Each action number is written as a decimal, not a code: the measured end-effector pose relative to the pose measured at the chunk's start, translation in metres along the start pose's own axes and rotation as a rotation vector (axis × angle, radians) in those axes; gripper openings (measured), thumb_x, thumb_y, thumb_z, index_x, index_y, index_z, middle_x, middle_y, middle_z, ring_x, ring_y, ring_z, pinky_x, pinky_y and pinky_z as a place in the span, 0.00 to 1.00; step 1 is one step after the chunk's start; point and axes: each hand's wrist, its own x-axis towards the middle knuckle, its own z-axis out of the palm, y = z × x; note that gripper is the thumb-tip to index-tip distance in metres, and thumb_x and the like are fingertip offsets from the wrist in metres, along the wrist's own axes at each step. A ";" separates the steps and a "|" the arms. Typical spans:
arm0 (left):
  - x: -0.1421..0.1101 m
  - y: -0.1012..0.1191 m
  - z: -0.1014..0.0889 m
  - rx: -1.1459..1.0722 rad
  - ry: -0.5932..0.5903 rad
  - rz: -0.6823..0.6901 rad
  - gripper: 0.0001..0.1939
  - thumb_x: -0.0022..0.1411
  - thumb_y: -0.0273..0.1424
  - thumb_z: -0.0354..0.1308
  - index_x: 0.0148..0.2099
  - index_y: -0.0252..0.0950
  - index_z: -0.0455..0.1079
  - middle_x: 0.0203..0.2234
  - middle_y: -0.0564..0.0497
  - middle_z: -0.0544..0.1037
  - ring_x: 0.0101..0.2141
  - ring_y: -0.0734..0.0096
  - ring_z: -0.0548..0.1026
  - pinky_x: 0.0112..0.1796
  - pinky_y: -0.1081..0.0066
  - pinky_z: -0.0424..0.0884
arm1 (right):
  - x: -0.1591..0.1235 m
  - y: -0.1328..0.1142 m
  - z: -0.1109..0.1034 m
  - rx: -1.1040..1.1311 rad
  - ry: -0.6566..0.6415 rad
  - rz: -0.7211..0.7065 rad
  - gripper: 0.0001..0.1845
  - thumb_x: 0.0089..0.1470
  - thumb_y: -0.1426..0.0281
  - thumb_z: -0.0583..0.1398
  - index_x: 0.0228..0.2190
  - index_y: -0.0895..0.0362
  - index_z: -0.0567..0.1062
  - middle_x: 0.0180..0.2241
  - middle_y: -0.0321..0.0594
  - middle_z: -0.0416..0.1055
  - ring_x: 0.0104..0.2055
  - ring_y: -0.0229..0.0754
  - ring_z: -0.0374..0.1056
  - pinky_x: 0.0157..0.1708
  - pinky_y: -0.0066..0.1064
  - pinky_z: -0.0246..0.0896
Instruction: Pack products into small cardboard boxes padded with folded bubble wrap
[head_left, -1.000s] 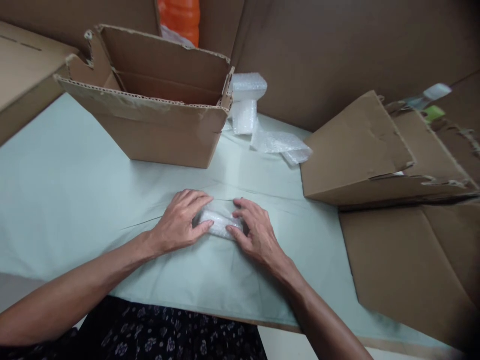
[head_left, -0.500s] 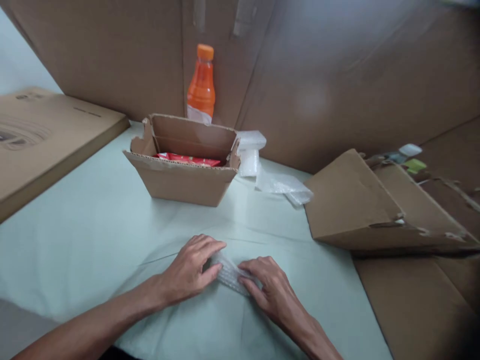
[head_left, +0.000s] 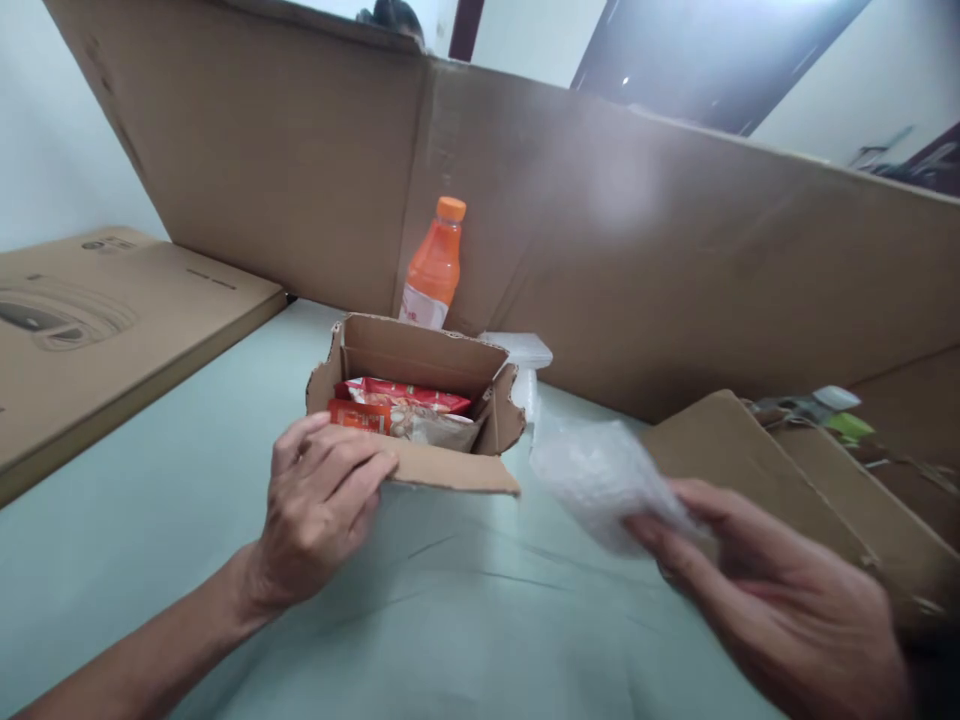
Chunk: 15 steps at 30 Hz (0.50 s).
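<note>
My left hand [head_left: 322,500] is closed over the front flap of a small open cardboard box [head_left: 457,472], its fingers curled round the flap's left part. Inside the box stand a red snack packet [head_left: 409,394] and, in front of it, an orange and grey packet [head_left: 435,428]. To the right of the box, my right hand [head_left: 765,580] pinches a folded piece of bubble wrap [head_left: 600,480] between thumb and fingers, raised above the table. The bubble wrap is somewhat blurred, and I cannot tell whether anything is inside it.
An orange bottle [head_left: 435,265] stands behind the box. More bubble wrap [head_left: 521,349] lies at the box's back right. A flat cardboard carton [head_left: 142,300] lies at the left. On the right is another open box [head_left: 712,440] with a clear bottle [head_left: 817,404]. A tall cardboard wall [head_left: 637,280] closes the back.
The bubble wrap has gone from between both hands on the table into my raised right hand. My left hand has moved to the box's front flap, now bent outward. The view has tilted up.
</note>
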 end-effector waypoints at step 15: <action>-0.015 0.005 -0.001 -0.119 0.110 -0.047 0.10 0.62 0.17 0.59 0.42 0.34 0.76 0.34 0.49 0.82 0.40 0.68 0.79 0.62 0.52 0.54 | 0.135 -0.080 0.143 -0.247 -1.071 -0.497 0.11 0.55 0.78 0.58 0.27 0.54 0.78 0.26 0.35 0.77 0.28 0.38 0.69 0.27 0.30 0.49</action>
